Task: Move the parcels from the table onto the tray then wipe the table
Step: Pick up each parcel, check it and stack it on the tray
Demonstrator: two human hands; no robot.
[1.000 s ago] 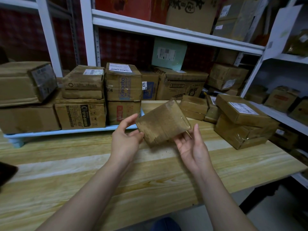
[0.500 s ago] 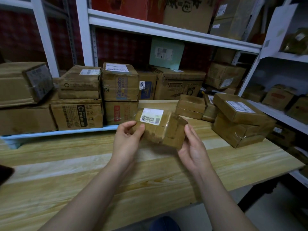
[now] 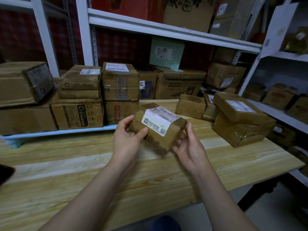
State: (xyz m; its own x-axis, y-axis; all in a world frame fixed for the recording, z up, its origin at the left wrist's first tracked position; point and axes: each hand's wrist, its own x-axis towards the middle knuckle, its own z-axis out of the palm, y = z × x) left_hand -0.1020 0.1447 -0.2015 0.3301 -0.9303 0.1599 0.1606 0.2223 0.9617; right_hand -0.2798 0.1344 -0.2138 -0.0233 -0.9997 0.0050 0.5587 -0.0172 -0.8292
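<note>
Parcel (image 3: 157, 130) has turned label-up between left hand (image 3: 126, 139) and right hand (image 3: 191, 147).

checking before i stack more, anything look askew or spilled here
The top parcel of the stack at the right of the table sits twisted, out of line with the parcel below it. Nothing looks spilled.
</note>
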